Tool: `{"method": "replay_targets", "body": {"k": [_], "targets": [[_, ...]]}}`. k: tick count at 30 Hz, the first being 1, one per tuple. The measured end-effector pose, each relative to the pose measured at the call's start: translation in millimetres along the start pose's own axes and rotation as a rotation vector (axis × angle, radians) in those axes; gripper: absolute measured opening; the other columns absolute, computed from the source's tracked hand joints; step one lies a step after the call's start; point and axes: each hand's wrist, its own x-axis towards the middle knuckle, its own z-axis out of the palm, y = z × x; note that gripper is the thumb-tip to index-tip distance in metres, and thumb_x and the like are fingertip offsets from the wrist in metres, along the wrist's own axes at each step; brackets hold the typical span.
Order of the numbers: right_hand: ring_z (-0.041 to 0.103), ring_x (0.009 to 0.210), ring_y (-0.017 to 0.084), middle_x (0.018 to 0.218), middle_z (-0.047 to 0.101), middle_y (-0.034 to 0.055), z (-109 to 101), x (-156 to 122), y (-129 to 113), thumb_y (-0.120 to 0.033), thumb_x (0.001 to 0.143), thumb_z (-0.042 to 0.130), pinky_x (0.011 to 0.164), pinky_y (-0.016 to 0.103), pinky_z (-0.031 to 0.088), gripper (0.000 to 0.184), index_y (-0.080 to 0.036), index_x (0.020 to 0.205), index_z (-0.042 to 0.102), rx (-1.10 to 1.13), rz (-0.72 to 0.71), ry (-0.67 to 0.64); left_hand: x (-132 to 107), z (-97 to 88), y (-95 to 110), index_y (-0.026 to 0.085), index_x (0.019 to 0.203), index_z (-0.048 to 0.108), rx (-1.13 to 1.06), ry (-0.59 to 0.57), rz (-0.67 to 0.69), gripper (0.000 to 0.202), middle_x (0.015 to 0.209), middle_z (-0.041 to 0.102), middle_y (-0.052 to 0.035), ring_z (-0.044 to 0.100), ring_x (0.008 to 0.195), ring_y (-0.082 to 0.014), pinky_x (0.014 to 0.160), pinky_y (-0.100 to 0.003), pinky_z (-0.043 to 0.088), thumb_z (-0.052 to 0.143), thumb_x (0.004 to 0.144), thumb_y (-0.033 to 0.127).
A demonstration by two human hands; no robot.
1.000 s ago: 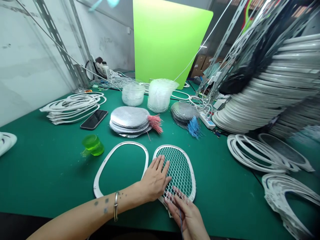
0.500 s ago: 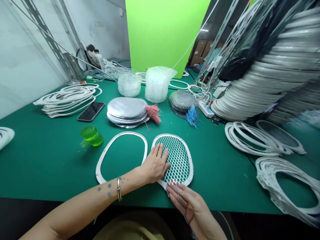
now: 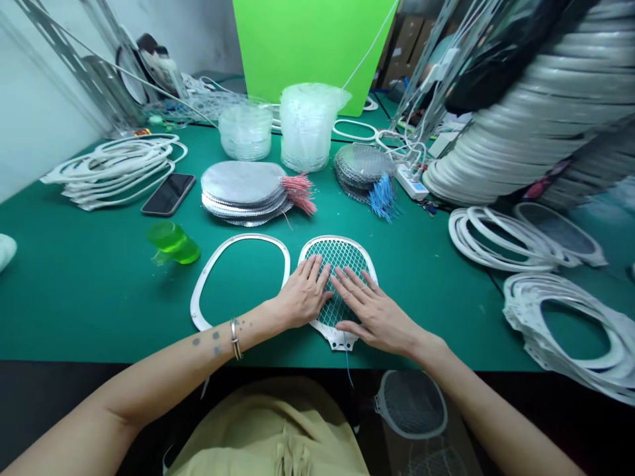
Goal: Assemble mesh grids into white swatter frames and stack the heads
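A thin blue wire (image 3: 348, 367) hangs over the near edge of the green counter (image 3: 436, 297) from the tabbed end of a white, rounded racket-like frame (image 3: 326, 330). This frame lies flat on the counter, with a silver diamond-patterned mesh (image 3: 342, 248) spanning it. The left hand (image 3: 303, 295) and the right hand (image 3: 372, 314) rest palm-down on the mesh, side by side, fingers straight and released, grasping nothing. Just left lies a white oval frame (image 3: 197, 301) without mesh. Beyond it sits a translucent green lump (image 3: 173, 242); farther back are a dark phone (image 3: 169, 194), a stack of silver mesh sheets with red wires (image 3: 243, 185) and a smaller grey mesh stack with blue wires (image 3: 362, 168). A bright green panel (image 3: 310, 46) stands behind.
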Motion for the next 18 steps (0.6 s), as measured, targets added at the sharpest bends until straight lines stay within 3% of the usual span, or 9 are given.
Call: {"method": "replay_targets", "body": {"k": [4,7,10,14,18], "targets": [[0.005,0.146,0.024,0.159,0.005,0.0056,19.5,9.6,16.8,-0.065,0.093,0.032,0.119,0.048,0.002,0.079,-0.022,0.153,0.005,0.015,-0.066,-0.207,-14.0,-21.4,2.9,-0.001,0.147,0.027,-0.081,0.041,0.028,0.062,0.155,0.022,-0.0221,0.012,0.146,-0.0304,0.119,-0.047,0.018,0.026,0.102,0.041],[-0.001,0.146,0.024,0.159,-0.002,0.0023,18.3,7.3,19.1,-0.065,0.093,0.030,0.118,0.047,-0.002,0.078,-0.025,0.152,-0.002,0.054,-0.065,-0.253,-43.4,-33.8,27.0,0.013,0.145,0.036,-0.164,0.129,0.297,0.060,0.157,0.022,-0.0156,0.011,0.147,-0.0300,0.119,-0.053,0.010,0.043,0.096,0.047],[-0.002,0.146,0.024,0.159,-0.004,0.0001,11.9,7.5,17.1,-0.063,0.095,0.027,0.118,0.046,-0.004,0.074,-0.028,0.152,-0.003,0.087,-0.059,-0.267,-73.1,-20.8,60.9,0.017,0.131,0.053,-0.178,0.227,0.516,0.038,0.151,0.038,-0.0135,0.026,0.144,-0.0269,0.119,-0.051,0.018,0.049,0.094,0.024],[-0.004,0.146,0.024,0.159,-0.007,0.0008,5.2,10.7,15.5,-0.066,0.094,0.025,0.117,0.046,-0.007,0.076,-0.027,0.152,-0.004,0.118,-0.034,-0.326,-87.0,11.2,86.0,0.009,0.101,0.067,-0.226,0.478,0.479,0.017,0.117,0.068,-0.0128,0.058,0.119,-0.0250,0.112,-0.041,0.039,0.052,0.091,0.011],[-0.009,0.145,0.026,0.158,-0.012,0.0042,0.2,12.8,18.5,-0.072,0.089,0.030,0.116,0.046,-0.011,0.089,-0.021,0.152,-0.007,0.147,-0.066,-0.397,-84.6,16.6,83.8,0.009,0.097,0.067,-0.301,0.557,0.482,0.015,0.102,0.073,-0.0110,0.066,0.106,-0.0226,0.105,-0.038,0.048,0.053,0.091,0.010]]}}
